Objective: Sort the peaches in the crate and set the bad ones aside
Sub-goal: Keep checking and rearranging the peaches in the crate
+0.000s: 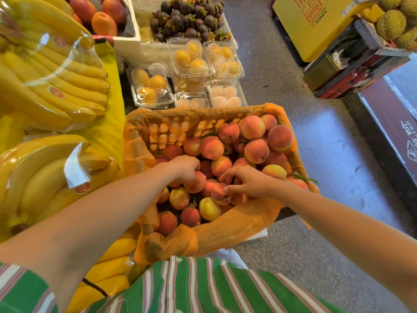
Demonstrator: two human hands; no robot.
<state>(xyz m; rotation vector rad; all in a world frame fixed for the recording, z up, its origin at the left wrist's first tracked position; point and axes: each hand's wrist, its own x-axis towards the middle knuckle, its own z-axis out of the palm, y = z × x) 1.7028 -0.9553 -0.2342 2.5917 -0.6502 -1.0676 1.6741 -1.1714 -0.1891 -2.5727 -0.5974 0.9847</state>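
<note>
A crate lined with orange paper (237,227) holds several pink, red and yellow peaches, piled highest at the far right (256,151). My left hand (186,168) is curled around a pink-red peach (198,182) near the crate's middle. My right hand (248,180) reaches in from the right, thumb and fingers touching a small pink peach (220,194) among the others. A yellow peach (209,209) lies just below that one. The far-left part of the crate shows bare liner (162,132).
Banana bunches (56,86) in plastic fill the left. Clear clamshells of yellow fruit (191,59) and a tray of mangosteens (189,19) stand beyond the crate. Grey floor runs along the right, with a yellow box (316,26) and durians (392,21) at the far right.
</note>
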